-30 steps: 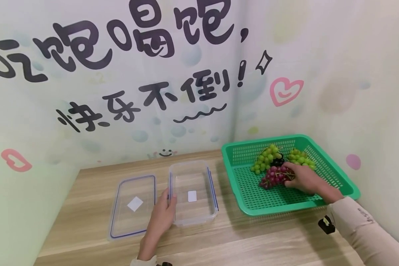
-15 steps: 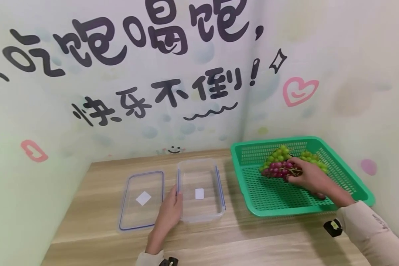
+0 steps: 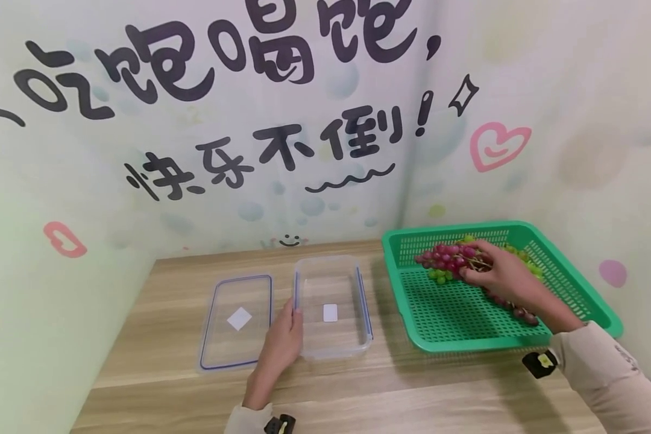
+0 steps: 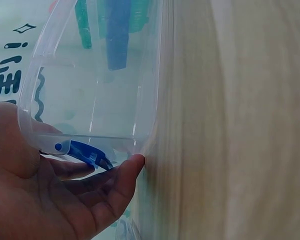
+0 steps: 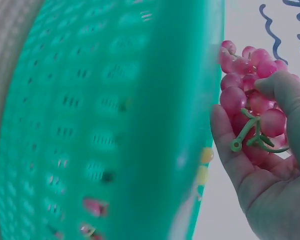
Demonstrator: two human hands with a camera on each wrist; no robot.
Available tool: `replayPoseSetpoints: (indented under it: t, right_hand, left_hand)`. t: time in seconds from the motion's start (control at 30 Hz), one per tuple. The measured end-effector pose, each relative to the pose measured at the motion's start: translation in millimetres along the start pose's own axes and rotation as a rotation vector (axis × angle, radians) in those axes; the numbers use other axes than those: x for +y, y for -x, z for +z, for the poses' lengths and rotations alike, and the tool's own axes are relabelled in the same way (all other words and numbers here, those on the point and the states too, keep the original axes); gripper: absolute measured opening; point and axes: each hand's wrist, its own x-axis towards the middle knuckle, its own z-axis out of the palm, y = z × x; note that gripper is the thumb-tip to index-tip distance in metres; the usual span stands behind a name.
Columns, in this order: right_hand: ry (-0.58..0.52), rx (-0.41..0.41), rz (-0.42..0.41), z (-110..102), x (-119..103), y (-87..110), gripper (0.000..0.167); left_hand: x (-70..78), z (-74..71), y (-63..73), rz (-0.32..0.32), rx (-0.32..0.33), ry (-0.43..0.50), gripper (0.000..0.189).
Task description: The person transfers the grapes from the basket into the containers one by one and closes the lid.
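Observation:
My right hand (image 3: 501,274) grips a bunch of red grapes (image 3: 445,258) by its stem end, above the green plastic basket (image 3: 466,345). Thumb and fingers close round the bunch in the right wrist view, the green stem (image 5: 252,131) showing between them. At the left side of a clear plastic food container (image 3: 336,348), my left hand (image 3: 282,337) holds its wall, with the fingers curled about a blue latch (image 4: 85,151) in the left wrist view. The container stands without its lid; only a white label (image 3: 330,313) shows in it.
Left of the container lies its clear lid (image 3: 225,355) with a blue seal. Green grapes (image 3: 439,275) and darker red grapes (image 3: 523,314) lie in the basket, partly hidden by my right hand. A printed wall (image 3: 222,217) rises behind the wooden table (image 3: 352,398).
My right hand has lifted the red grapes up from the basket's bottom, uncovering darker grapes below. My left hand stays at the container. The head view has shifted slightly.

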Motion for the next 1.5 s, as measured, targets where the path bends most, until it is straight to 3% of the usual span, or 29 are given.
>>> replayPoseSetpoints:
  t: [0.23,0.67,1.17,1.5]
  right_hand:
    - [-0.127,0.010,-0.037,5,-15,-9.4,0.042]
    - [-0.233,0.008,-0.073,18,-46,-31.3,0.048]
    - [-0.183,-0.023,-0.107,54,-91,-59.6,0.044]
    - [-0.201,-0.107,-0.115,75,-120,-75.5,0.040]
  left_hand:
    - [0.6,-0.4,0.3,0.007,-0.003,-0.006,0.050]
    - [1.1,1.1,-1.8,-0.016,-0.011,0.014,0.051]
    - [2.2,1.7,0.2,0.010,0.014,0.008,0.047]
    - [3.5,2.9,-0.7,-0.011,0.040,-0.002,0.047]
